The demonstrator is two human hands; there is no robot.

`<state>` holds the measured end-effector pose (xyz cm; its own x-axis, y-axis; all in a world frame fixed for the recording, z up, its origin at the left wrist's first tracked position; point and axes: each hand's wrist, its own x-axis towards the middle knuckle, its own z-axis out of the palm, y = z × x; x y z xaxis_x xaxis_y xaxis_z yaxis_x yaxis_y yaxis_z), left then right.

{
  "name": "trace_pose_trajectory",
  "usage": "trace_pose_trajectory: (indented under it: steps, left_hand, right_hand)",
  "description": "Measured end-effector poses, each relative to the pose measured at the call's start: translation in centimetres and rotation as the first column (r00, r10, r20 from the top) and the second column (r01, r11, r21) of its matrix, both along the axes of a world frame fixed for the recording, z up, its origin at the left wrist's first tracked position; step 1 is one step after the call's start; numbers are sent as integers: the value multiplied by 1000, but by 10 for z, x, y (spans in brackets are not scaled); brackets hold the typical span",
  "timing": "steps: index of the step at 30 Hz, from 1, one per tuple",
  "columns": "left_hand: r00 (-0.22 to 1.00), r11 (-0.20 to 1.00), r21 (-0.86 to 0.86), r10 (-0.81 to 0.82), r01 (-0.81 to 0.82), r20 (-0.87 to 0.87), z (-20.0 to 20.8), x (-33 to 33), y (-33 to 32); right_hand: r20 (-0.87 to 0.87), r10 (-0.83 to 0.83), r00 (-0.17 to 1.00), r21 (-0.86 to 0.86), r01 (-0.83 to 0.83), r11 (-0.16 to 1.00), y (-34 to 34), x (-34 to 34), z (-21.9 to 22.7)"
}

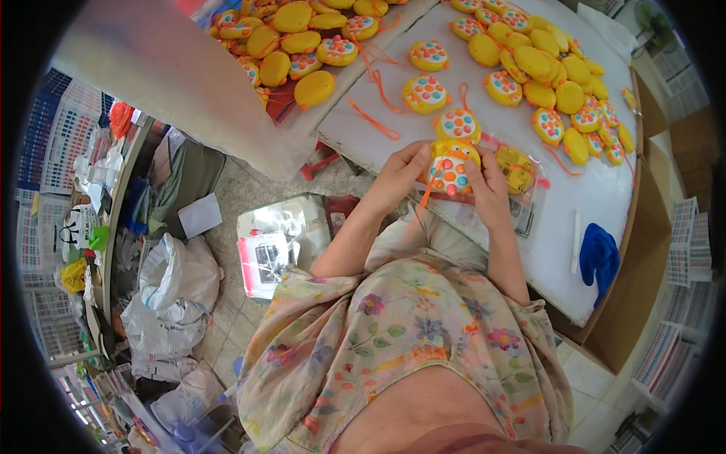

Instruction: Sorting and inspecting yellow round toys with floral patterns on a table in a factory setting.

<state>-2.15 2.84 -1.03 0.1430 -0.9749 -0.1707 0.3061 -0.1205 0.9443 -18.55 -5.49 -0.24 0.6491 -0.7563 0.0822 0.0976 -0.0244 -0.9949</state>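
Observation:
A yellow duck-shaped toy with red, orange and blue round buttons is held up at the table's near edge. My left hand closes on its left side, thumb near the top. On its right side my right hand grips it, thumb over the front. An orange cord hangs down from the toy between my hands. Just beyond it lies a similar yellow toy with its buttons up. Beside my right hand, a clear printed bag with a yellow toy showing in it rests on the table.
More yellow toys are heaped at the far right of the white table. Another heap lies at the far left, beside a hanging translucent sheet. A blue glove and a white stick lie at right.

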Motion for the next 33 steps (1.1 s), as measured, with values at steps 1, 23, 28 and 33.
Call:
trace_pose_trajectory:
  steps: [1,23,28,33]
  left_hand:
    - [998,995,-98,19,-24,-55,4,-6,0]
    - [997,942,-329,77,-63,31,4,-18,2]
    - [995,973,-227,49,-29,84,3,-16,4]
    - [900,966,-237,194,-106,390,-16,-9,-3]
  right_hand:
    - [10,-20,1000,-31,21,999,-1,1,-1]
    - [123,92,988,259,-122,958,10,2,16]
    - [-6,125,992,96,-124,988,-4,-2,0]
    - [564,-282,776,256,160,953,-52,-5,15]
